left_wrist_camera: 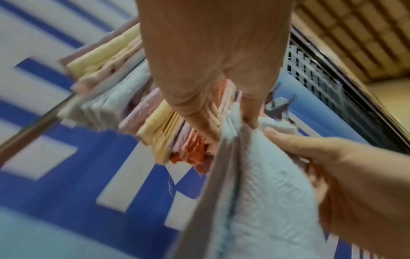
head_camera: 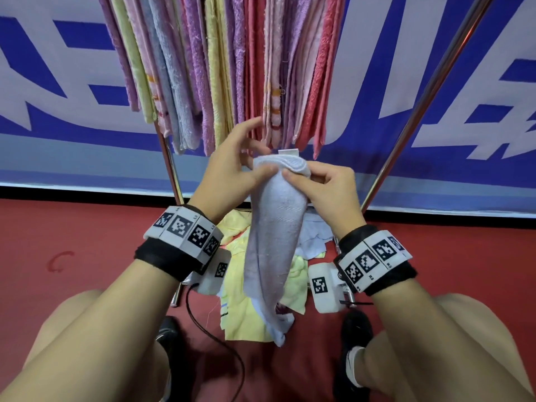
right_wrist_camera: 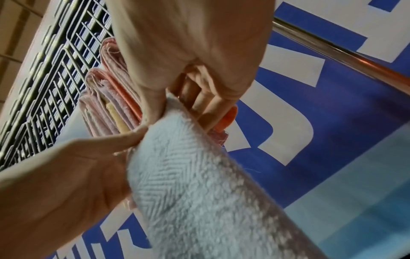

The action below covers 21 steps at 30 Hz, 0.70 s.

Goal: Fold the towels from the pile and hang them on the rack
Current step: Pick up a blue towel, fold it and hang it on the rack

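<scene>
No brand text is readable; the only markings are black-and-white square fiducial tags on the white wrist bands (head_camera: 185, 232) and large blue-and-white lettering, cropped beyond reading, on the blue and white banner (head_camera: 435, 82) across the upper half of the head frame. The pale blue terry towel (head_camera: 275, 227), folded lengthwise into a narrow strip with a woven herringbone band, hangs vertically at frame centre. The left hand (head_camera: 232, 169) pinches the strip's top edge between thumb and a fingertip, with the other fingers spread and raised toward the hanging fabric. The right hand (head_camera: 327, 190) grips the same top edge from the right, thumb in front and fingers curled behind. A small white label tab (head_camera: 288, 152) projects above the fold. Directly above, the hung folded towels (head_camera: 232, 68) in purple, yellow, pink, blue and coral sit tightly packed, edges nearly touching, on the chrome tube rack (head_camera: 420, 111), whose legs slope down at left and right of centre. Open banner area remains on both sides of the hung group. Below the hands, the loose pile of yellow and blue towels (head_camera: 246, 300) lies on the red floor (head_camera: 72, 242), between the person's knees. A black cable (head_camera: 214, 340) runs along the lower centre.
</scene>
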Available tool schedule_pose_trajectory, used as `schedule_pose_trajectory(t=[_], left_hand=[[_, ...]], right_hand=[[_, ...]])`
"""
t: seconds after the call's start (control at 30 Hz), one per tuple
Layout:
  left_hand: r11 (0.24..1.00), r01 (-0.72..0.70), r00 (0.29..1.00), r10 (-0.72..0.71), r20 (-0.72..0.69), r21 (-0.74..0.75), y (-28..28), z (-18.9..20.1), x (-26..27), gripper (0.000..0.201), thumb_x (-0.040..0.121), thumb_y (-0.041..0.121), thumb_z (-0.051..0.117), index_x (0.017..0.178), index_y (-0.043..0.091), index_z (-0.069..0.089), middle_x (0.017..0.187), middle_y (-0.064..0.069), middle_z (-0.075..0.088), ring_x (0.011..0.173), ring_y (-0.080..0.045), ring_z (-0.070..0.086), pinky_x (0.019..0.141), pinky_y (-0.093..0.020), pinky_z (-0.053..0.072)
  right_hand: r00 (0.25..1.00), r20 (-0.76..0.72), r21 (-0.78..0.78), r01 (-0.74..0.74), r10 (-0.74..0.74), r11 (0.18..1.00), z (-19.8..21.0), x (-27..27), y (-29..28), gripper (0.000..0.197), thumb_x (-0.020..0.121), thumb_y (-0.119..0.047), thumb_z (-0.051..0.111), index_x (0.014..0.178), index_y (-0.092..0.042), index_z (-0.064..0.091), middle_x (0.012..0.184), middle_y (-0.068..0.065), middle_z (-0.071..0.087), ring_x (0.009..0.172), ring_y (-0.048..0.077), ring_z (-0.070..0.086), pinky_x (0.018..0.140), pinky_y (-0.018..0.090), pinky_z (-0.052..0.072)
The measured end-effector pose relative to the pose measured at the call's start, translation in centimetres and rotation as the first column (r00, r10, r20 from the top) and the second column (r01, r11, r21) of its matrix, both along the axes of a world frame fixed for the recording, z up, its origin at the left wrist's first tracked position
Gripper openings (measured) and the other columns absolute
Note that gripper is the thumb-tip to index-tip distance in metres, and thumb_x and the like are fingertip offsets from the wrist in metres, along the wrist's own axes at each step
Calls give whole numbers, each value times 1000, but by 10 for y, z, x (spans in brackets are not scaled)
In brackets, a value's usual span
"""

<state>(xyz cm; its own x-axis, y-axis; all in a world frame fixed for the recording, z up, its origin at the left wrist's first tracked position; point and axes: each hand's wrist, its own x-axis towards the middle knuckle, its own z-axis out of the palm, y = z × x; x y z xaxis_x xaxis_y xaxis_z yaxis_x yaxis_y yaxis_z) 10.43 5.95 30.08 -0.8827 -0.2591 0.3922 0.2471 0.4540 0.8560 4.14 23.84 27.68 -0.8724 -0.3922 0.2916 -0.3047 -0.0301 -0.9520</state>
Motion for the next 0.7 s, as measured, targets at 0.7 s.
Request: schedule_pose_trajectory(t=[0.7], left_hand=[[959, -95, 987, 56, 152, 265, 13, -16, -14, 39, 95, 38, 66, 86, 0, 64, 74, -9, 63, 68, -15, 60, 70, -33, 50]], right_hand=[[931, 364, -13, -6, 10, 1000, -20, 7, 1, 26, 91, -19, 77, 112, -3, 73, 105, 12, 78, 102, 27, 75, 97, 50, 58]])
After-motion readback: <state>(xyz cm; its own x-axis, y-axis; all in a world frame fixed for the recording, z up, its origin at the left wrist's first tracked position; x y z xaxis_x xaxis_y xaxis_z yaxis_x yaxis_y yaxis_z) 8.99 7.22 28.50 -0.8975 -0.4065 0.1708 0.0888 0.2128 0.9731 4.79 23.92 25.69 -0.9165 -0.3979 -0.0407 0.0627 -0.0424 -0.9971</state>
